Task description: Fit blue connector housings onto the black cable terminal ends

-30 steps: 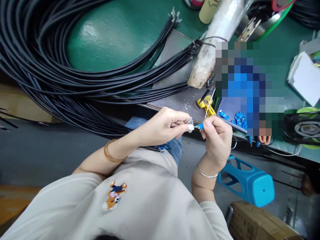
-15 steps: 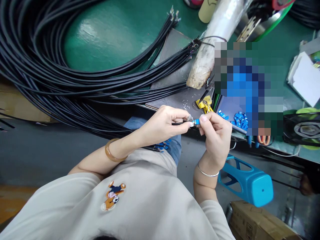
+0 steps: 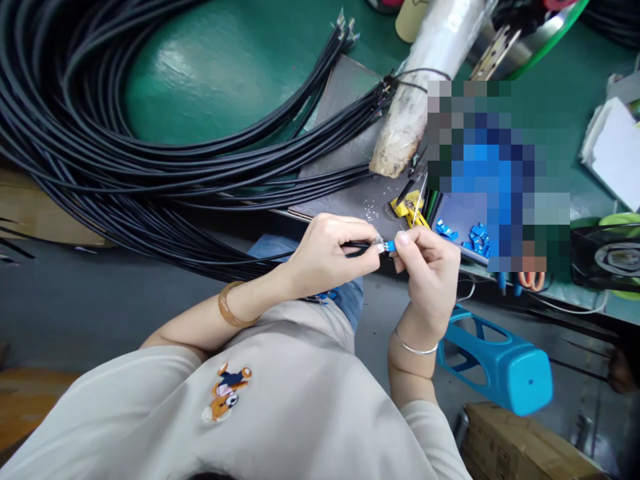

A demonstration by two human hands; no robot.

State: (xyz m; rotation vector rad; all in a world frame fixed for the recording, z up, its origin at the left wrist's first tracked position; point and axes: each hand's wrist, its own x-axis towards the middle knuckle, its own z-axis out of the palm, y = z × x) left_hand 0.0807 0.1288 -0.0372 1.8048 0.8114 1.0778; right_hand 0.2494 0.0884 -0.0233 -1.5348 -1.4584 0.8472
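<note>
Your left hand [image 3: 330, 253] pinches the black cable [image 3: 356, 245] near its end, thumb against fingers. Your right hand [image 3: 429, 270] grips the blue connector [image 3: 391, 247] between thumb and forefinger, at the cable's end, on your side of the yellow tool [image 3: 412, 207]. Blue pieces [image 3: 479, 240] lie right of that tool; the cable bundle [image 3: 200, 157] spreads left.

Connectors [image 3: 479, 240] lie in the tray [image 3: 463, 208] (cables [image 3: 200, 157] farther left).
</note>
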